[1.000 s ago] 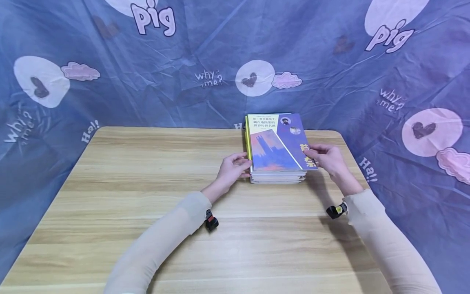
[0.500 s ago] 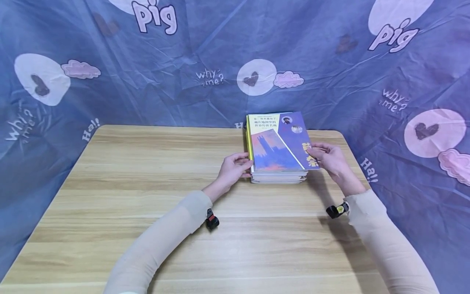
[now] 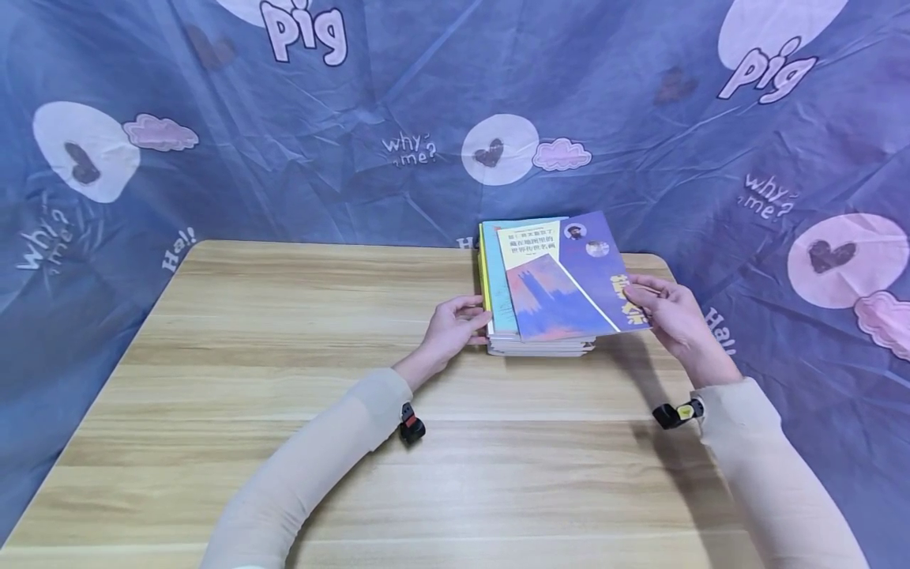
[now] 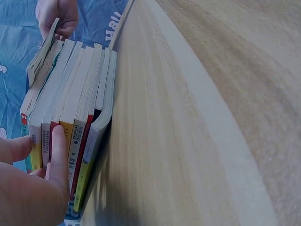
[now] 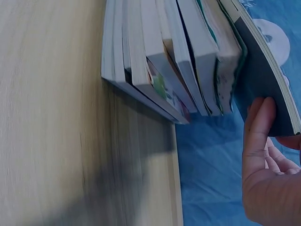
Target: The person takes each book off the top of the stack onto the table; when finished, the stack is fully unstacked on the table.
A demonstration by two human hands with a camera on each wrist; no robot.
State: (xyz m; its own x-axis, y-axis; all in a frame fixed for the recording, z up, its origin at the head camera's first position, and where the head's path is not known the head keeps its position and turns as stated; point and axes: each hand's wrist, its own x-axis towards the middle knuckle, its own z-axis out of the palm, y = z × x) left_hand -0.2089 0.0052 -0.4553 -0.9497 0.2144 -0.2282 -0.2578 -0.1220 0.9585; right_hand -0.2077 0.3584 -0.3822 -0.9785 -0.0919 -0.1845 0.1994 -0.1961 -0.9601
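Top book (image 3: 569,276) is lifted at its right edge, pinched by the right hand (image 3: 675,316), above the stack (image 3: 540,344) at the table's (image 3: 284,356) far right. Left hand (image 3: 451,328) presses straight fingers on about six spines; wide bare wood lies left.

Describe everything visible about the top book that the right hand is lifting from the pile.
The top book is a thin paperback with a purple cover, a pale yellow title panel of dark Chinese characters, an orange and blue painted scene, two small round portraits and yellow characters at its right edge. It sits askew, shifted right over the stack of books, baring a teal cover below. The right hand pinches its right edge, which is raised off the stack in the right wrist view. The left hand touches only the stack's spines.
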